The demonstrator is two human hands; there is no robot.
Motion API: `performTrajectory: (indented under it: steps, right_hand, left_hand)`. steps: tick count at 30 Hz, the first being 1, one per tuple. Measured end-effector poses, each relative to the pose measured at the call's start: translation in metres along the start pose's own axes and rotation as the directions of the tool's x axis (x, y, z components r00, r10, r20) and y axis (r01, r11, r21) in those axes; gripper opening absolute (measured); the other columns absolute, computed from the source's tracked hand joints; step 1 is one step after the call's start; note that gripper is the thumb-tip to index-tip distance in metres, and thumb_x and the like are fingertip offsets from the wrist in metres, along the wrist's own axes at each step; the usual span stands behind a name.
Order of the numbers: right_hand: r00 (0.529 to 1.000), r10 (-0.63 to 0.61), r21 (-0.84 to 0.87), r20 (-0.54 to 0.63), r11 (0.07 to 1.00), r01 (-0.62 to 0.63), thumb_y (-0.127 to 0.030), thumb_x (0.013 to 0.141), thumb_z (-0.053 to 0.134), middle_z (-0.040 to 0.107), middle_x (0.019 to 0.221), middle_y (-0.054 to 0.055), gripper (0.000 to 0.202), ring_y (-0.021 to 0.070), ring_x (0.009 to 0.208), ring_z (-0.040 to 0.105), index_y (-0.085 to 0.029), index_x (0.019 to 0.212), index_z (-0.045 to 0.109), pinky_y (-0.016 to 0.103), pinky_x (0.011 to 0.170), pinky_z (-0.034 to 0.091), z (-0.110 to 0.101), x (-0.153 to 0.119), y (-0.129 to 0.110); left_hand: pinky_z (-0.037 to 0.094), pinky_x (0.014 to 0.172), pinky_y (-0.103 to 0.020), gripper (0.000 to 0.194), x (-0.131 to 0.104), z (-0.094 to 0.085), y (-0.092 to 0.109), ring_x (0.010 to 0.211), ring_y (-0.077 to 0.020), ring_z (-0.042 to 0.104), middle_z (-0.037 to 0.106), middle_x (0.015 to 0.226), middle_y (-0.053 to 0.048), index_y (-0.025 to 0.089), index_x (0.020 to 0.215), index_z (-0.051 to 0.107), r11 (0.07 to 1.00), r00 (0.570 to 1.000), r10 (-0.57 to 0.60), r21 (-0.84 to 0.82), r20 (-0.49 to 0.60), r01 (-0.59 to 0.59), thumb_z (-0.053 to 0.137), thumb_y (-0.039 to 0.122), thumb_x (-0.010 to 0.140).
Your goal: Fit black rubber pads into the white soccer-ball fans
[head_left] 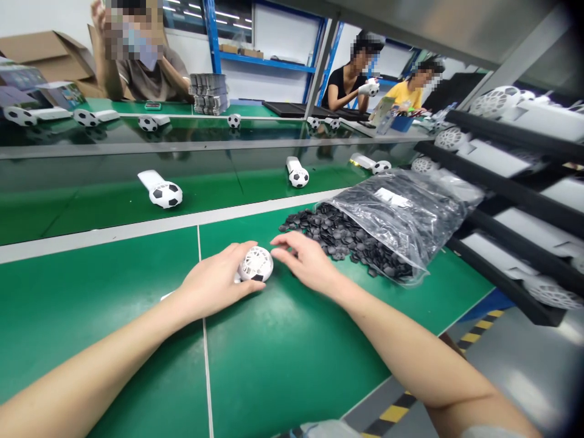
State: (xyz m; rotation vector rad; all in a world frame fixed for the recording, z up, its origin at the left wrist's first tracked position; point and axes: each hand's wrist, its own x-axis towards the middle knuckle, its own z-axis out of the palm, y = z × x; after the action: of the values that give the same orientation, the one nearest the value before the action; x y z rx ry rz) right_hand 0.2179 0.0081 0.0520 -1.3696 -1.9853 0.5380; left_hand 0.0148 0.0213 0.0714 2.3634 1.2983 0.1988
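Observation:
On the green table, my left hand [214, 281] is wrapped round a white item with a ball-shaped head [256, 264]. The ball shows an openwork pattern on top and a black patch low on its front; the rest of the item is mostly under my hand. Just right of the ball, my right hand [303, 258] is raised with bent fingers, thumb and forefinger close together. Whether something small is between those fingertips cannot be made out. Small black pieces [342, 234] spill from a clear plastic bag [401, 213] beyond my right hand.
A conveyor [228, 182] beyond the table carries several white items with black-patched balls [166, 194]. At the right, black trays [511, 267] hold white items with openwork balls. Several people work across the conveyor, near stacked grey parts [210, 94] and a blue shelf [269, 62].

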Motion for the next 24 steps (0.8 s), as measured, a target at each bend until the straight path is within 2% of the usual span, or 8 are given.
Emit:
performTrajectory:
  steps: [3, 6, 11, 15, 19, 22, 24]
  right_hand:
    - [0.99, 0.118, -0.263, -0.077, 0.955, -0.134, -0.024, 0.081, 0.056, 0.059, 0.083, 0.003, 0.008, 0.0149, 0.079, 0.055, -0.019, 0.08, 0.062, 0.027, 0.069, 0.043, -0.02, 0.006, 0.011]
    - [0.98, 0.2, -0.378, 0.005, 0.908, -0.184, -0.021, 0.078, 0.059, 0.057, 0.079, 0.002, 0.007, 0.0142, 0.075, 0.054, -0.02, 0.073, 0.064, 0.025, 0.066, 0.041, -0.032, 0.005, 0.016]
    - [0.969, 0.207, -0.445, 0.135, 0.886, -0.128, -0.028, 0.073, 0.066, 0.06, 0.084, 0.002, 0.01, 0.017, 0.084, 0.055, -0.023, 0.082, 0.067, 0.026, 0.07, 0.041, -0.027, 0.002, 0.013]
    - [0.964, 0.192, -0.527, 0.185, 0.847, -0.067, -0.026, 0.077, 0.063, 0.063, 0.087, 0.003, 0.009, 0.0196, 0.089, 0.055, -0.022, 0.084, 0.067, 0.027, 0.071, 0.041, -0.02, 0.001, 0.005]
    - [0.964, 0.089, -0.694, 0.251, 0.71, 0.116, -0.017, 0.084, 0.05, 0.063, 0.076, 0.008, 0.016, 0.0231, 0.079, 0.054, -0.015, 0.078, 0.065, 0.033, 0.07, 0.041, -0.013, -0.001, -0.002]
    - [0.975, 0.038, -0.75, 0.221, 0.645, 0.145, -0.006, 0.081, 0.046, 0.062, 0.076, 0.011, 0.018, 0.0248, 0.079, 0.053, -0.01, 0.084, 0.064, 0.035, 0.069, 0.041, -0.008, -0.002, 0.001]
    - [0.985, 0.01, -0.713, 0.172, 0.691, 0.118, -0.006, 0.081, 0.046, 0.062, 0.081, 0.012, 0.02, 0.0252, 0.082, 0.053, -0.01, 0.091, 0.063, 0.035, 0.07, 0.042, -0.008, -0.001, 0.004]
  left_hand:
    - [0.044, 0.09, -0.037, 0.067, 0.003, -0.001, -0.006, 0.114, -0.0261, 0.049, 0.046, 0.132, -0.002, 0.027, 0.129, 0.035, 1.0, 1.0, 0.002, 0.017, 0.011, -0.002, 0.058, 0.044, 0.069]
    - [0.042, 0.091, -0.035, 0.062, 0.006, -0.003, -0.01, 0.112, -0.0244, 0.05, 0.05, 0.128, -0.001, 0.027, 0.129, 0.038, 0.996, 0.999, 0.051, 0.077, 0.015, -0.052, 0.053, 0.027, 0.069]
    - [0.041, 0.083, -0.038, 0.064, 0.006, -0.006, -0.012, 0.099, -0.0253, 0.05, 0.055, 0.109, -0.005, 0.028, 0.129, 0.04, 0.977, 0.992, 0.13, 0.17, -0.001, -0.128, 0.049, 0.016, 0.067]
    - [0.04, 0.078, -0.037, 0.067, 0.004, -0.005, -0.008, 0.094, -0.0246, 0.048, 0.054, 0.103, -0.006, 0.028, 0.13, 0.04, 0.962, 0.987, 0.162, 0.222, -0.005, -0.156, 0.044, 0.007, 0.067]
    - [0.037, 0.083, -0.038, 0.067, 0.005, -0.003, -0.008, 0.097, -0.0241, 0.046, 0.058, 0.103, -0.005, 0.026, 0.129, 0.043, 0.954, 0.98, 0.196, 0.238, -0.034, -0.183, 0.039, 0.0, 0.067]
    - [0.036, 0.086, -0.038, 0.065, 0.009, -0.001, -0.012, 0.099, -0.0234, 0.046, 0.059, 0.105, -0.004, 0.026, 0.129, 0.043, 0.955, 0.972, 0.225, 0.213, -0.066, -0.207, 0.038, 0.001, 0.069]
    - [0.036, 0.087, -0.039, 0.064, 0.01, 0.0, -0.015, 0.099, -0.0233, 0.047, 0.06, 0.107, -0.004, 0.026, 0.128, 0.043, 0.956, 0.97, 0.23, 0.204, -0.081, -0.21, 0.038, 0.002, 0.07]
